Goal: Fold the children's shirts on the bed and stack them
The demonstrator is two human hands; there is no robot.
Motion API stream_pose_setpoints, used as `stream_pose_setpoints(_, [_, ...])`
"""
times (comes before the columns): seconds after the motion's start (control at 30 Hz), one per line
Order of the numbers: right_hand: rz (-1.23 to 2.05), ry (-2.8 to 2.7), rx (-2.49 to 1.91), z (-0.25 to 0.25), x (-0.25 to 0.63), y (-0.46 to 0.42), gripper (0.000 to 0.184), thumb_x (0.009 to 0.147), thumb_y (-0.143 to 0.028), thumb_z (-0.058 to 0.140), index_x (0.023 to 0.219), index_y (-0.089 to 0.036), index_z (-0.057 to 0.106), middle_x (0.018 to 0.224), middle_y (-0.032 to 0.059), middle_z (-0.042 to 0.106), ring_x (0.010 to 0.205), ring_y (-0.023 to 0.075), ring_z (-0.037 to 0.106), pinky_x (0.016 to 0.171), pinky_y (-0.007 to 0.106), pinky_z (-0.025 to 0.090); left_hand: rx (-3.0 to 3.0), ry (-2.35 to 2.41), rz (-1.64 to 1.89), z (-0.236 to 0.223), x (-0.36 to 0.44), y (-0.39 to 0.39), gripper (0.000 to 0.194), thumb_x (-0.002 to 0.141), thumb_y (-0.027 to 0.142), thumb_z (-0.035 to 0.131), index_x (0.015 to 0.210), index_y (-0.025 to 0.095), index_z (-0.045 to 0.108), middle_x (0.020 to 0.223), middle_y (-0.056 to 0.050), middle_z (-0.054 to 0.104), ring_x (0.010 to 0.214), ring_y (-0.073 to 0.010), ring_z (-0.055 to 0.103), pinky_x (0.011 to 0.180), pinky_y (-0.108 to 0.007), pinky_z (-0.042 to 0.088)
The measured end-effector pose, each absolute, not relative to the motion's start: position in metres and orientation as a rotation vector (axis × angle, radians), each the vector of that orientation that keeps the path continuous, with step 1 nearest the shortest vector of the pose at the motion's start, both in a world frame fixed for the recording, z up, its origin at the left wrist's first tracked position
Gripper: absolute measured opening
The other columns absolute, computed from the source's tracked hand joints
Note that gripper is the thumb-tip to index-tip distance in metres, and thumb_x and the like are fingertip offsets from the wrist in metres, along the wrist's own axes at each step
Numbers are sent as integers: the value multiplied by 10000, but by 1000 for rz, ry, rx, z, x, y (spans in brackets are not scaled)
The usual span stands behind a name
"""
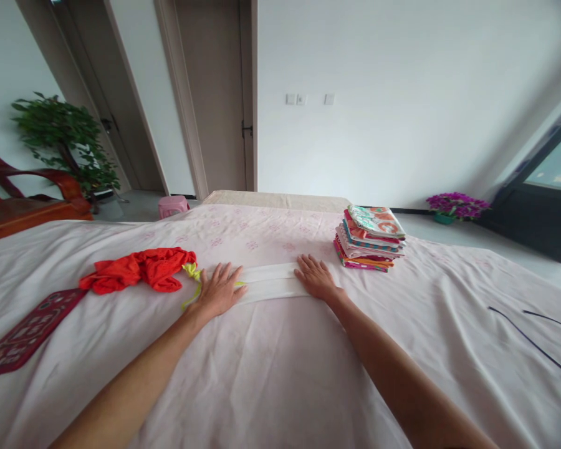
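A long white folded cloth [272, 280] with a yellow strip at its left lies flat on the pale pink sheet [271, 362]. On its left end, my left hand [217, 291] rests palm down with the fingers spread. My right hand [315, 277] lies flat on its right end, also with fingers apart. Left of my left hand is a crumpled red cloth [143, 269], with a bunched yellow piece [191, 270] between it and the hand. Beyond my right hand stands a neat stack of folded coloured cloths [370, 240].
A dark red patterned panel [32, 330] lies at the left. Thin black cords or glasses arms [533, 340] lie at the right. Past the sheet are a wooden chair [32, 193], a pink stool [172, 206], a leafy plant [65, 137] and purple flowers [457, 204].
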State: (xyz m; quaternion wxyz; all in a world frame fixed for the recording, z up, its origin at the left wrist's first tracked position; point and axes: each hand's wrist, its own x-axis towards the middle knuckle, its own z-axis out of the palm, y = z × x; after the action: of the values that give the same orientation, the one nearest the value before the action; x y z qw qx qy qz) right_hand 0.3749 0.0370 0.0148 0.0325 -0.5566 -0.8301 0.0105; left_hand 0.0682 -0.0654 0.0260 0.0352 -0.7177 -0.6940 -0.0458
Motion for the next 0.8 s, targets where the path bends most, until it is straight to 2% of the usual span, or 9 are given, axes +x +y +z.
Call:
stream_pose_setpoints(0.1, [31,-2534,-1714,14,375,37,631,1013,-487,202,1561,-177,246,1622,55,199,1499,244,141,1193,464,124,-2176,-2155,-144,23,63,-69,684,924,637,315,1518,299,333,1598,-130,292,1456,-402,228,1088,-714,132])
stream_pose_setpoints(0.23, [52,-2489,-1720,17,378,37,589,1019,-448,231,1539,-180,301,1607,60,267,1483,225,196,1186,419,149,-2160,-2126,-136,20,61,-70,681,934,633,294,1518,285,338,1589,-138,312,1451,-374,255,1116,-666,121])
stream_pose_setpoints(0.37, [62,-2367,-1774,26,381,35,487,1005,-369,308,1428,-189,471,1520,96,428,1378,223,385,1113,361,283,-2149,-2107,-142,17,62,-69,674,933,641,293,1509,297,353,1583,-129,328,1443,-365,272,1124,-640,123])
stream_pose_setpoints(0.43, [42,-2256,-1876,33,383,34,443,978,-361,369,1345,-191,550,1422,118,526,1287,250,476,1047,366,352,-2144,-2098,-159,16,61,-69,668,934,641,288,1505,302,360,1581,-124,334,1438,-363,278,1123,-639,121])
stream_pose_setpoints(0.5, [34,-2150,-1993,42,385,34,431,937,-375,444,1296,-185,588,1341,140,578,1250,281,501,1006,379,383,-2137,-2083,-190,14,61,-69,660,936,636,293,1499,301,371,1574,-130,346,1434,-363,286,1119,-645,123])
stream_pose_setpoints(0.67, [322,-2007,-2218,62,388,38,543,821,-478,592,1253,-150,613,1269,183,621,1209,342,552,952,430,424,-2167,-2034,-283,12,59,-70,635,936,615,328,1473,289,418,1550,-158,379,1420,-381,318,1099,-674,141])
stream_pose_setpoints(0.8, [444,-2012,-2224,71,387,40,505,747,-455,649,1145,-146,673,1197,187,667,1132,354,609,906,440,457,-2172,-2012,-377,16,60,-74,606,944,569,362,1471,278,424,1556,-157,371,1435,-376,300,1118,-647,148])
